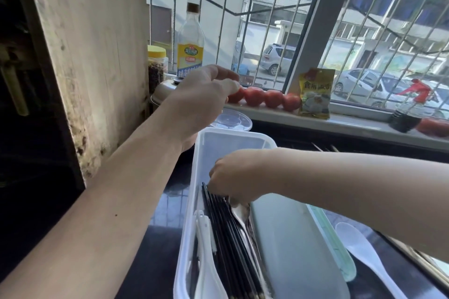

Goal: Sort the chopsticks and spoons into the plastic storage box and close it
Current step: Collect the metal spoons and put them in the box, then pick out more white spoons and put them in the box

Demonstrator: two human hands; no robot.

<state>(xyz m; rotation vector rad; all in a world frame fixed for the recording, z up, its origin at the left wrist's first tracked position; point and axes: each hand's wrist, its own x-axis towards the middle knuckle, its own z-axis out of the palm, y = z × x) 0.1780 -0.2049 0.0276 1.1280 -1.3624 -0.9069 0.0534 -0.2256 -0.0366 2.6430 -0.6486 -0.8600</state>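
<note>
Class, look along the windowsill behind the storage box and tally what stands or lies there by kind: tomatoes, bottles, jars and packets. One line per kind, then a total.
Red tomatoes: 4 in the row, the leftmost partly hidden by the left hand; a blurred red thing at far right is not counted
Bottles: 2, the clear bottle and the dark bottle
Yellow-lidded jar: 1
Yellow packet: 1
Total: 8
</note>
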